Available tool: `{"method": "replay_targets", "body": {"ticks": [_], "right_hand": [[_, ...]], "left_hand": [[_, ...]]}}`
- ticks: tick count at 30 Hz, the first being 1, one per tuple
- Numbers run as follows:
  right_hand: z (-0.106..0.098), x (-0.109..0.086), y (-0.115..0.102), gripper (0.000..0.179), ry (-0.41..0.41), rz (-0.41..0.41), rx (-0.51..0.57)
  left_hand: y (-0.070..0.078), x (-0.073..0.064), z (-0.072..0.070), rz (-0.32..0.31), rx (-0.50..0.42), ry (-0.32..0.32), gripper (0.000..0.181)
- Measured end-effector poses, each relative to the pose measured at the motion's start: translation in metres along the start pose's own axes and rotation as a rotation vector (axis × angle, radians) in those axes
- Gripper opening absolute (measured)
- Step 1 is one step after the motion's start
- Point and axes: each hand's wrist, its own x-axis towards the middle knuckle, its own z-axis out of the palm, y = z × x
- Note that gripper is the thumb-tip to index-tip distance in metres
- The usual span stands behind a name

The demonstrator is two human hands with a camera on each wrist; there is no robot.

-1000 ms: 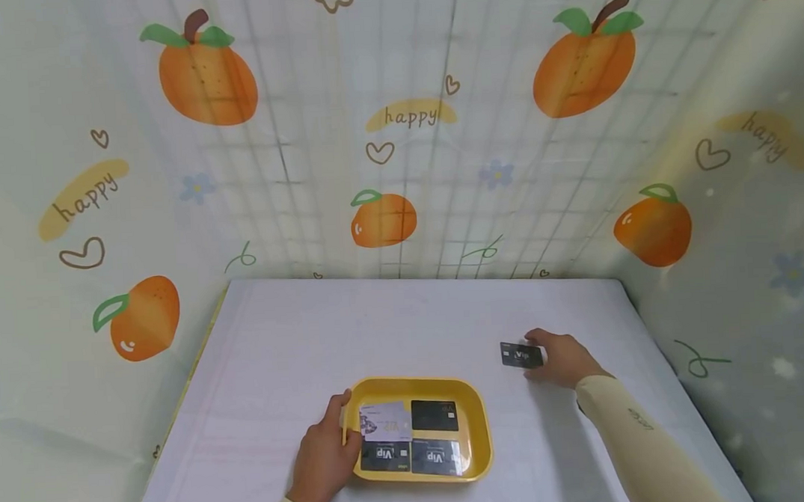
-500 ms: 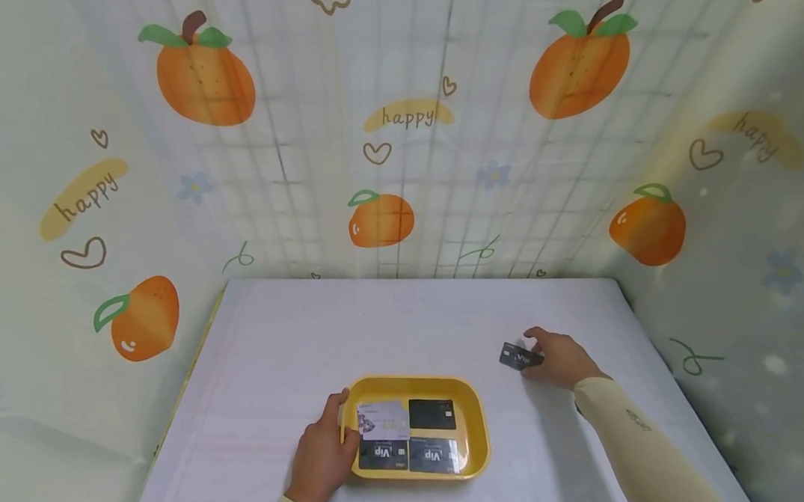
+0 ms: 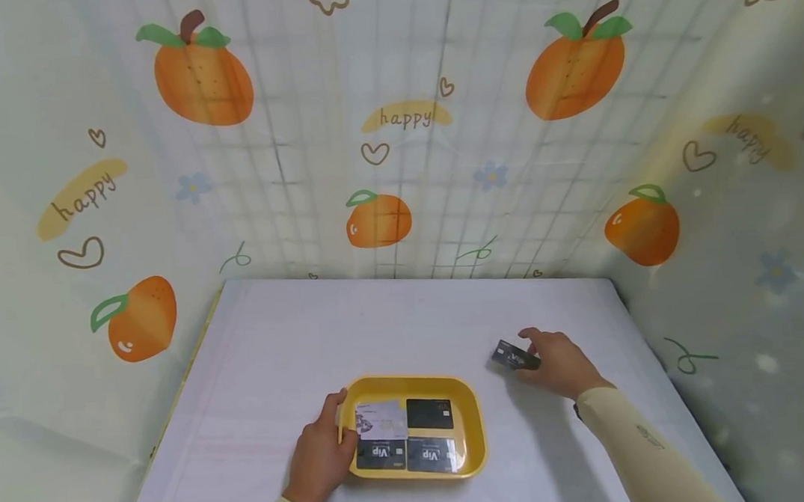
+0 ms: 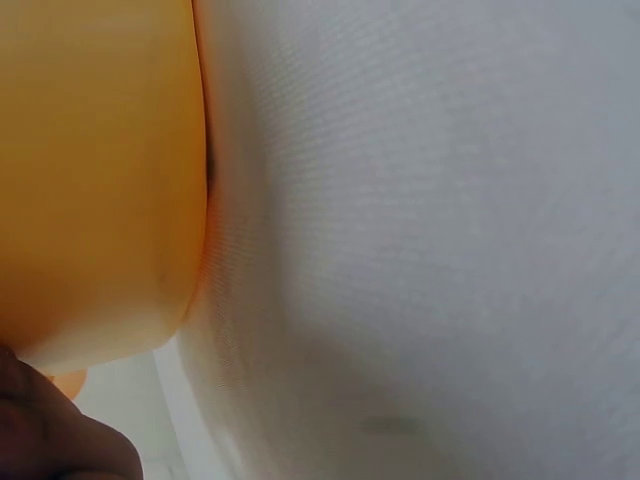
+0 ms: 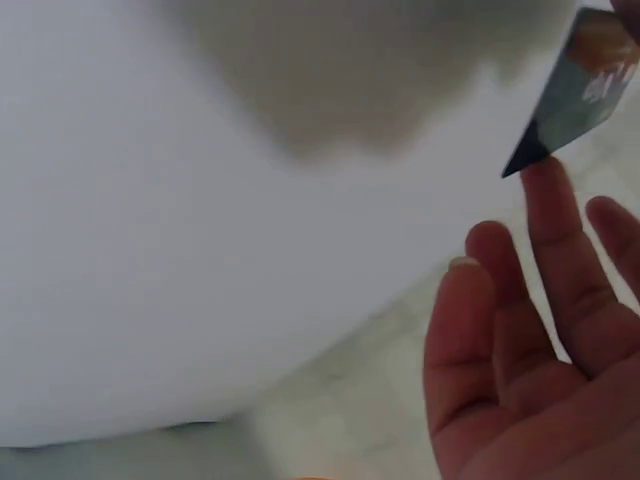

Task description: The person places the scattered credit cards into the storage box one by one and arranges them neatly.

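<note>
My left hand [image 3: 319, 453] grips the left rim of a yellow tray [image 3: 479, 435]. In the left wrist view, the tray's outer wall [image 4: 95, 180] fills the upper left, with part of the hand [image 4: 60, 430] below it. To the tray's upper right, my right hand [image 3: 560, 364] pinches a dark VIP card [image 3: 514, 355] by its right end. The right wrist view shows that card [image 5: 575, 95] tilted above the table, a fingertip touching its lower edge. Inside the tray lie a pale patterned card [image 3: 381, 420], a black card [image 3: 429, 414] and two dark VIP cards [image 3: 381, 455] along the front.
A white-covered table [image 3: 298, 338] carries the tray near its front. Behind and along both sides hangs a pale curtain [image 3: 306, 210] printed with oranges and the word "happy".
The card in my right hand has tilted and shifted slightly left with the hand; its shadow on the table has spread leftward. My left hand keeps its grip on the tray.
</note>
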Motion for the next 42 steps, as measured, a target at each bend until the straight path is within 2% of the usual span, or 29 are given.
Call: {"method": "replay_targets", "body": {"ticks": [4, 11, 18, 21, 30, 42], "right_hand": [[-0.014, -0.01, -0.034, 0.077, 0.085, -0.086, -0.035], [-0.028, -0.027, -0.091, 0.084, 0.139, -0.188, -0.072], [-0.025, -0.046, -0.136, 0.085, 0.152, -0.356, -0.132], [-0.02, -0.052, -0.151, 0.083, 0.133, -0.393, -0.142], [0.004, -0.057, -0.173, 0.077, 0.053, -0.462, -0.106], [0.017, -0.051, -0.187, 0.073, 0.006, -0.497, -0.282]], "left_hand": [[0.0, 0.001, -0.001, 0.007, -0.004, 0.0, 0.064], [0.001, 0.0, -0.003, -0.005, -0.012, -0.004, 0.064], [-0.001, 0.0, -0.003, -0.008, -0.007, -0.001, 0.064], [-0.002, 0.0, -0.003, -0.012, -0.012, 0.002, 0.064], [-0.003, 0.002, -0.002, 0.004, -0.009, 0.012, 0.065], [-0.006, 0.004, -0.002, 0.001, -0.005, 0.009, 0.066]]}}
